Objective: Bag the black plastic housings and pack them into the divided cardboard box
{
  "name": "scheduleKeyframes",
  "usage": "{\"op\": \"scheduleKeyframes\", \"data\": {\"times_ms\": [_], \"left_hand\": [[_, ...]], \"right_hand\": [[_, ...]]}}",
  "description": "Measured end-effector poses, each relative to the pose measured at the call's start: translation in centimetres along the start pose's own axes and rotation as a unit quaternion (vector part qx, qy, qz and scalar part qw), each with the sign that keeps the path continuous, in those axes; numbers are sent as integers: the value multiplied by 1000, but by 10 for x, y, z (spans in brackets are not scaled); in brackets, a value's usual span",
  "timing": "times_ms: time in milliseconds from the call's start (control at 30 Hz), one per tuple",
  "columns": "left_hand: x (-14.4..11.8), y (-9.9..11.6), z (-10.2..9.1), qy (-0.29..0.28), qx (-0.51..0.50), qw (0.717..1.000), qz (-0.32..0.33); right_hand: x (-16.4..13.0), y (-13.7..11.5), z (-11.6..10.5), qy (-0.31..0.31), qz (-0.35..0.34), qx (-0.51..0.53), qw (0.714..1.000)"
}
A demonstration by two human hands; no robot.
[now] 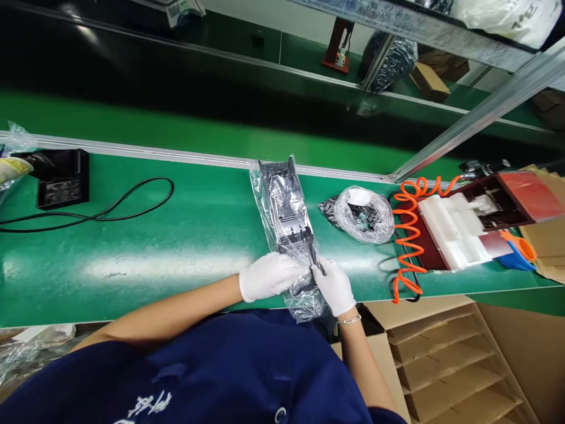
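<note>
A long black plastic part (pixel 289 203) lies lengthwise on the green bench, inside or wrapped in a clear plastic bag (pixel 304 309). The bag's near end hangs over the bench edge towards my body. My left hand (pixel 273 275), in a white glove, comes from the left with its fingers closed on the bag at the near part. From the right, my right hand (pixel 336 287), also gloved, pinches the right edge of the black part near its close end. Whatever lies between my left fingertips is partly hidden.
Right of the part sits a clear bag of small black pieces (pixel 364 218). Beyond it are an orange coiled hose (pixel 408 235) and a red fixture with white blocks (pixel 454 229). A black cable (pixel 110 209) crosses the left. A divided carton (pixel 445 359) stands below right.
</note>
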State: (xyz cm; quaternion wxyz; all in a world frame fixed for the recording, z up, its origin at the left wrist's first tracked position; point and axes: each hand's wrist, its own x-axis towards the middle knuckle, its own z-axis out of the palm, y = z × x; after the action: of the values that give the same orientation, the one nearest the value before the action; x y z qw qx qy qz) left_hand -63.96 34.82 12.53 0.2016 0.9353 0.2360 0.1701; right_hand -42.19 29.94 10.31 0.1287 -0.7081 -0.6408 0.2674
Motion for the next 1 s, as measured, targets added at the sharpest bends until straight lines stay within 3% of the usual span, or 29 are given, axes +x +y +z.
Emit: {"op": "scheduleKeyframes", "data": {"times_ms": [133, 200, 333, 500, 633, 800, 1000], "left_hand": [[-7, -42, -26, 134, 50, 972, -186], [-9, -64, -36, 158, 71, 957, -235], [-13, -89, -37, 128, 70, 961, -236], [-23, -93, -26, 112, 51, 960, -251], [-36, -88, -27, 74, 87, 959, -258], [-43, -78, -30, 3, 114, 969, -217], [-32, -78, -54, 48, 129, 977, -161]], "right_hand": [[-8, 13, -4, 38, 33, 27, 998], [-11, 21, -11, 58, 57, 75, 994], [-12, 33, -24, 68, 128, 210, 967], [-12, 39, -32, 45, 165, 348, 922], [-13, 43, -33, 27, 171, 393, 903], [-16, 51, -31, 34, 190, 417, 888], [-19, 57, -29, 42, 200, 413, 888]]}}
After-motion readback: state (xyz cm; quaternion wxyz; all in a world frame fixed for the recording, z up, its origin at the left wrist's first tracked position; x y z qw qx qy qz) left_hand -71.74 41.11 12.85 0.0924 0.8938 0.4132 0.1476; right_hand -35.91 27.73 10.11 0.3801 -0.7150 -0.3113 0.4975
